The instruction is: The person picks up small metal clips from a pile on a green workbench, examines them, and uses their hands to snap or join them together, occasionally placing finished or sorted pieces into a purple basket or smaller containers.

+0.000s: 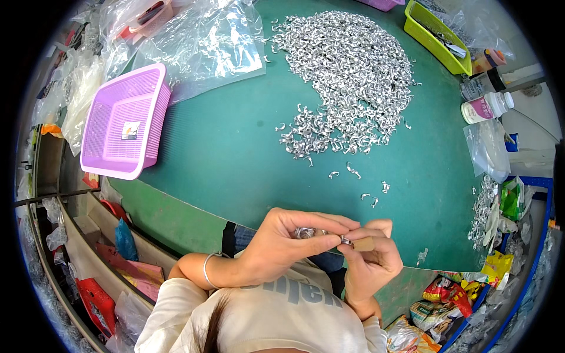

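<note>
Two hands are meeting just off the near edge of the green table (223,153), close to the person's chest. The left hand (276,247) is curling closed, its fingers holding a few small silver metal clips (305,232) in the palm while its thumb and forefinger are pinching toward the other hand. The right hand (371,259) is also closing, gripping one small metal piece (346,240) between the fingertips; a tan bandage is wrapping one of its fingers. The fingertips of both hands are touching around that piece. A thin bracelet (207,267) is sitting on the left wrist.

Further out on the table, a big heap of the same silver clips (344,76) is lying well apart from the hands, spreading across the far middle. A few loose clips (368,185) are scattering between the heap and the hands. To the left, a purple plastic basket (150,126) is resting on the table's edge, with a small square item lying inside it. Behind it, clear plastic bags (206,41) are lying crumpled. At the far right, a lime green tray (432,41) is standing near the table's rim, and two small white bottles (485,106) are lying on their sides just beside it. Colourful wrappers (450,291) are piling up in a bin lower right, below the table.
</note>
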{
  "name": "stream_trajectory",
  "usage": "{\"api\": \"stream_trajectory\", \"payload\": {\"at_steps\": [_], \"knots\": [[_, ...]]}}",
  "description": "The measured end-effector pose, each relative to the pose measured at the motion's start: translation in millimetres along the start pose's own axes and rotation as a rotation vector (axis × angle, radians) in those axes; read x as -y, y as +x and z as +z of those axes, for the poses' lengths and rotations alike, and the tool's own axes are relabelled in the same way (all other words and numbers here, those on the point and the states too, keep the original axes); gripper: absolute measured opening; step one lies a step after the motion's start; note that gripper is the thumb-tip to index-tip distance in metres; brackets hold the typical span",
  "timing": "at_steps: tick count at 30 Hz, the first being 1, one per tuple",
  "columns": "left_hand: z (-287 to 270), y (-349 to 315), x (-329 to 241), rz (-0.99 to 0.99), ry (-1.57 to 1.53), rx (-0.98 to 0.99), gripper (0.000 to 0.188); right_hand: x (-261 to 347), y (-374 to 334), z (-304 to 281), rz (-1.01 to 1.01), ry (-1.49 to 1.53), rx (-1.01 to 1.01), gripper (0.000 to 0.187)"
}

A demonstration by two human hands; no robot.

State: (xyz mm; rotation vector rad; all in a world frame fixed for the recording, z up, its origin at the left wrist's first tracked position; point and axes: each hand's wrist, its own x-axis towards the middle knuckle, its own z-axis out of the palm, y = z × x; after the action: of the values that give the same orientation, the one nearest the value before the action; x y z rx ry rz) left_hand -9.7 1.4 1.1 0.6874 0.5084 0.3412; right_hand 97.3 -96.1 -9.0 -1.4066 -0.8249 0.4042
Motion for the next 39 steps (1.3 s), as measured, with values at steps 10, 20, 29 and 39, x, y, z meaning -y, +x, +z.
{"api": "stream_trajectory", "payload": {"at_steps": [10, 20, 29, 39], "knots": [[-0.1, -0.8, -1.8, 0.026, 0.010, 0.014, 0.013, 0.5, 0.5, 0.3, -0.046, -0.052, 0.015, 0.027], [0.8, -0.6, -3.0, 0.017, -0.006, 0.036, 0.009, -0.9, -0.1, 0.7, -0.063, -0.011, 0.019, 0.027], [0.6, -1.1, -4.8, 0.010, -0.032, 0.052, 0.009, 1.3, 1.5, 2.6, -0.056, 0.005, 0.012, 0.025], [0.1, -0.8, -4.3, 0.019, -0.008, 0.061, 0.009, 1.2, 1.2, 2.4, -0.066, -0.015, 0.010, 0.024]]}}
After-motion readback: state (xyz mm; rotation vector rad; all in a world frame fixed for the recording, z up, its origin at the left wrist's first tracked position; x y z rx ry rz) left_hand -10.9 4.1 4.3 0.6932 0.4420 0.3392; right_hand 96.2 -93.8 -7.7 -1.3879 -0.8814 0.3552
